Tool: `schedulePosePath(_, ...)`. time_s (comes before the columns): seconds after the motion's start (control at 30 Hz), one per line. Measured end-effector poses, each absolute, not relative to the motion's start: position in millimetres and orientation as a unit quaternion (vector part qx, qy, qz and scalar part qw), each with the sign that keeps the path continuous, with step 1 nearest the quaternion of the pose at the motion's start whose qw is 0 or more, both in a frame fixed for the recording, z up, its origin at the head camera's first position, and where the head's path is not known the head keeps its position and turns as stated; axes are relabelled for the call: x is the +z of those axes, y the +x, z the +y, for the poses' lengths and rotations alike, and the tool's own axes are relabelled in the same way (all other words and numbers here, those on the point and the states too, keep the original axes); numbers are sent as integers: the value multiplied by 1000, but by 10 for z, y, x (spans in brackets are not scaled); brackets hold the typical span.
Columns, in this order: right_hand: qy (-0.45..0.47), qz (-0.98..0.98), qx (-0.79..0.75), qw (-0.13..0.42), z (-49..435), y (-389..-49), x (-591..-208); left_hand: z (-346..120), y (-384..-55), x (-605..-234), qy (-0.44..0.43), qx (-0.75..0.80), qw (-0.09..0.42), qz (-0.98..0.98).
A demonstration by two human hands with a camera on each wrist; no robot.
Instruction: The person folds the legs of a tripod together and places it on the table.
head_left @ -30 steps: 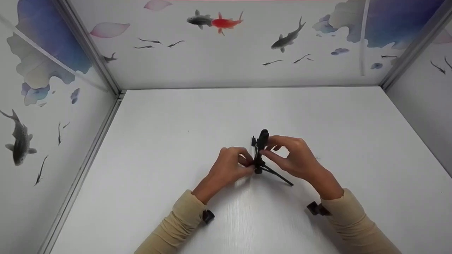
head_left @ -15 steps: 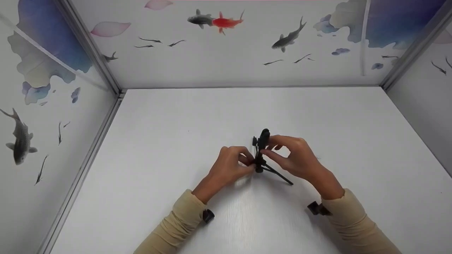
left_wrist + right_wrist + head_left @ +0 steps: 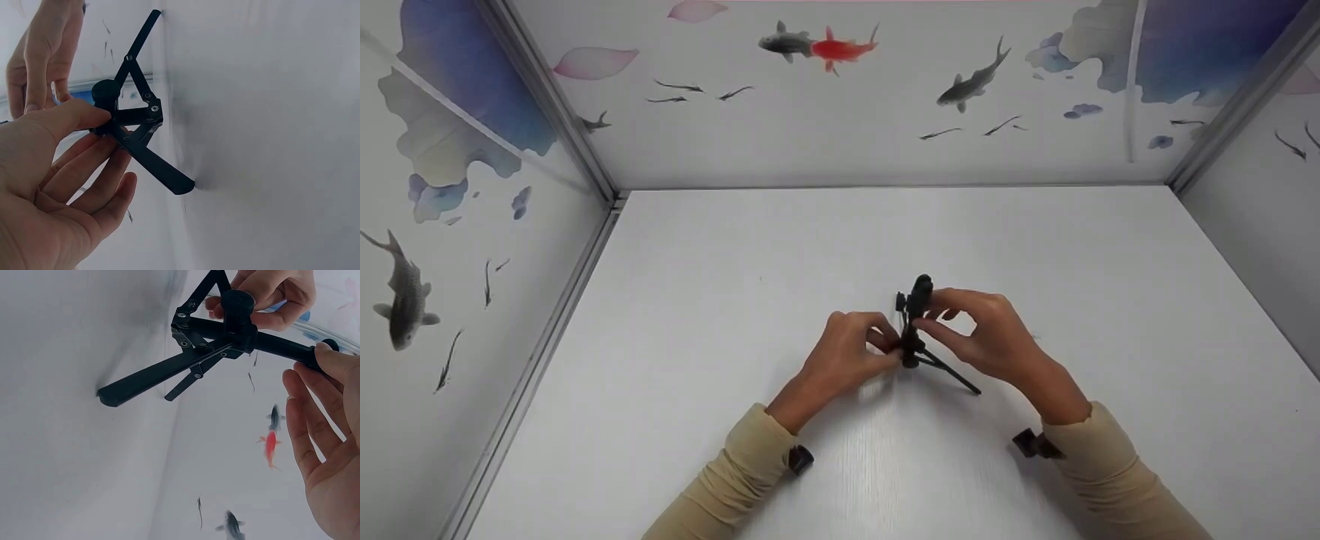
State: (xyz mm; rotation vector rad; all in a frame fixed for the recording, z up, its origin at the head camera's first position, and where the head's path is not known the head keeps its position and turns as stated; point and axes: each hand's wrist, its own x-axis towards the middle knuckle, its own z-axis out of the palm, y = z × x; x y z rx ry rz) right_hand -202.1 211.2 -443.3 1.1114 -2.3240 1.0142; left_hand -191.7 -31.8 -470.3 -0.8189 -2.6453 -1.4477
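A small black tripod (image 3: 917, 298) stands on the white table with its legs spread. My left hand (image 3: 851, 349) pinches it low, around the collar beside a round knob (image 3: 106, 90). Higher up, my right hand (image 3: 994, 337) holds the column (image 3: 284, 346) between thumb and fingers. Hinged braces join the legs to the centre post, as the left wrist view shows. One wide flat leg (image 3: 163, 377) reaches toward the right wrist camera, its tip at the table surface. The tripod's top end is partly hidden by my right fingers in the right wrist view.
The white table (image 3: 735, 247) runs back to a wall (image 3: 855, 127) printed with fish and petals. Side walls with metal frame edges (image 3: 544, 337) stand at left and right. Small black wrist cameras (image 3: 801, 459) sit under both cuffs.
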Motion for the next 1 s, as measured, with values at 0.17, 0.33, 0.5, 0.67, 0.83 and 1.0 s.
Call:
schedulePosePath(0.17, 395, -820, 371, 183, 2115, -2021, -4444, -320, -1915, -4697, -267, -470, 15, -841)
schedulePosePath(0.33, 396, -815, 381, 185, 2113, -2026, -4453, -319, -1912, -4694, -267, -474, 15, -839)
schedulePosePath(0.5, 396, -814, 383, 185, 2109, -2024, -4442, -317, -1915, -4693, -267, -476, 18, -838)
schedulePosePath(0.67, 397, -814, 380, 188, 2110, -2025, -4434, -321, -1914, -4682, -266, -475, 19, -839)
schedulePosePath(0.83, 397, -814, 382, 184, 2113, -2024, -4438, -329, -1906, -4666, -266, -472, 19, -840)
schedulePosePath(1.0, 401, -814, 377, 186, 2114, -2029, -4441, -332, -1904, -4660, -266, -476, 21, -838)
